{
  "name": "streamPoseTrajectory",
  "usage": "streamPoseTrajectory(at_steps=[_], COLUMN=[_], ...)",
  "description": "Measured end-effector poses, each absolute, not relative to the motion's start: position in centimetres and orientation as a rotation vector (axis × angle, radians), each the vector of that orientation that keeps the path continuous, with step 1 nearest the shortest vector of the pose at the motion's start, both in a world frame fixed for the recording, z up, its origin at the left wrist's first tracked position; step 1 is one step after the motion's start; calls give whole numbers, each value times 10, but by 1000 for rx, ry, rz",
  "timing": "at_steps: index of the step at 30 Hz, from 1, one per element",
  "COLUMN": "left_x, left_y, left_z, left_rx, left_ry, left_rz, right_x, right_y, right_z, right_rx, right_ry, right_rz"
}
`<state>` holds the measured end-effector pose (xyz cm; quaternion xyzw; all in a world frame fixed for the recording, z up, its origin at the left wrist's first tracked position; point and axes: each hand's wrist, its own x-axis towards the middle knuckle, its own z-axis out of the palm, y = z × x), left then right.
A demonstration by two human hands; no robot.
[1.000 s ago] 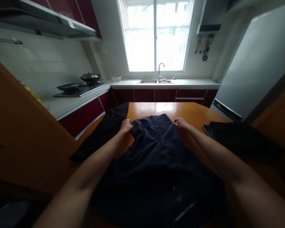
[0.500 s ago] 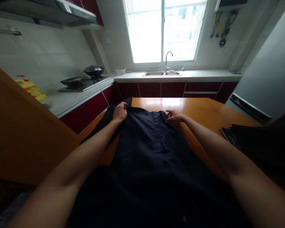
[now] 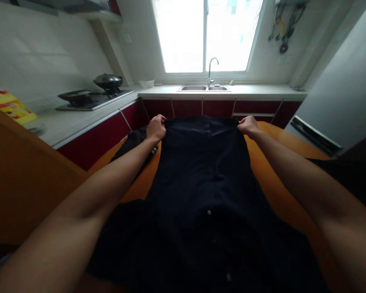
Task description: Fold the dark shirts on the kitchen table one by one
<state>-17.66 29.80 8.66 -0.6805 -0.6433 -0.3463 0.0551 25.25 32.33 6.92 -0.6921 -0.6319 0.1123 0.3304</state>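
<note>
A dark navy garment (image 3: 201, 175) with small buttons lies stretched lengthwise over the orange wooden table (image 3: 271, 179). My left hand (image 3: 156, 127) is closed on its far left corner. My right hand (image 3: 248, 125) is closed on its far right corner. Both arms reach straight forward, and the far edge of the cloth is pulled taut between the two hands, near the table's far end.
Another dark cloth (image 3: 134, 142) lies on the table's left side, partly under the garment, and a dark pile (image 3: 347, 179) at the right. Beyond are red cabinets (image 3: 201, 108), a sink with tap (image 3: 205, 87), a stove with pans (image 3: 90, 95), a window, and a grey fridge (image 3: 344, 89).
Both hands have moved away from me and apart, drawing the garment's far edge out toward the table's far end. The right hand has gone from resting on the cloth to gripping its corner.
</note>
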Motion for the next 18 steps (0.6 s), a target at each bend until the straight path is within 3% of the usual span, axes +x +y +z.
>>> streamPoseTrajectory(at_steps=[2, 7, 13, 18], left_x=[-165, -124, -75, -99], left_y=[311, 318, 262, 212], left_z=[85, 66, 28, 20], left_rx=[-2013, -2040, -2609, -2739], left_ry=[-1986, -2075, -1749, -1618], left_rz=[-1077, -881, -418, -376], right_x=[256, 247, 272, 287], right_y=[331, 335, 301, 260], right_z=[71, 53, 27, 23], right_rx=[-1770, -1773, -2070, -2209], right_ry=[-1618, -1753, -1773, -1792], right_rz=[198, 334, 265, 325])
